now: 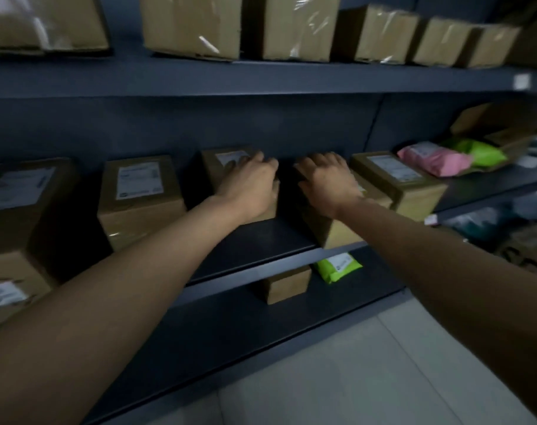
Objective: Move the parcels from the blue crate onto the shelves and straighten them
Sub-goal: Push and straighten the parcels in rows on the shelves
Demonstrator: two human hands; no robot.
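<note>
Parcels are already lined along the middle shelf (255,240); two cardboard boxes are being straightened, the left hand (249,182) laid flat on one (227,161), the right hand (325,182) curled over the other (337,234). Blue crate is unseen, so the remainder cannot be judged.

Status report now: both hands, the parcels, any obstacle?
Left hand flat on one box. Right hand on neighbouring box. Both on middle shelf. No obstacle seen.
</note>
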